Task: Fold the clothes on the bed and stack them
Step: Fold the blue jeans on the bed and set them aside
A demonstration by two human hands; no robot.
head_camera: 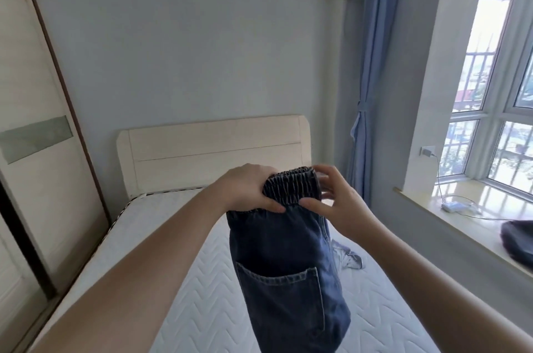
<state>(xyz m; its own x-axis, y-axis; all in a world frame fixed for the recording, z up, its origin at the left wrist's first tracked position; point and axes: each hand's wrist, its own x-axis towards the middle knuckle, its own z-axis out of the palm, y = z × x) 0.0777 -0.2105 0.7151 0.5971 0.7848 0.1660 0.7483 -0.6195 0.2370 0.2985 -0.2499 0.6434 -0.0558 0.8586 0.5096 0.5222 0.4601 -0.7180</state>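
A pair of dark blue jeans (285, 274) with an elastic waistband hangs in the air above the bed (138, 231), back pocket facing me. My left hand (248, 188) grips the left side of the bunched waistband. My right hand (336, 197) pinches the waistband's right side, thumb in front and fingers behind. The legs drop out of view at the bottom edge. A pale grey-blue garment (347, 256) lies crumpled on the mattress, partly hidden behind the jeans.
A cream headboard (213, 148) stands at the far end. A wardrobe (37, 133) runs along the left. On the right, a window sill (450, 208) holds a white charger (453, 206) and a dark bag (517, 240). A blue curtain (366, 110) hangs beside it.
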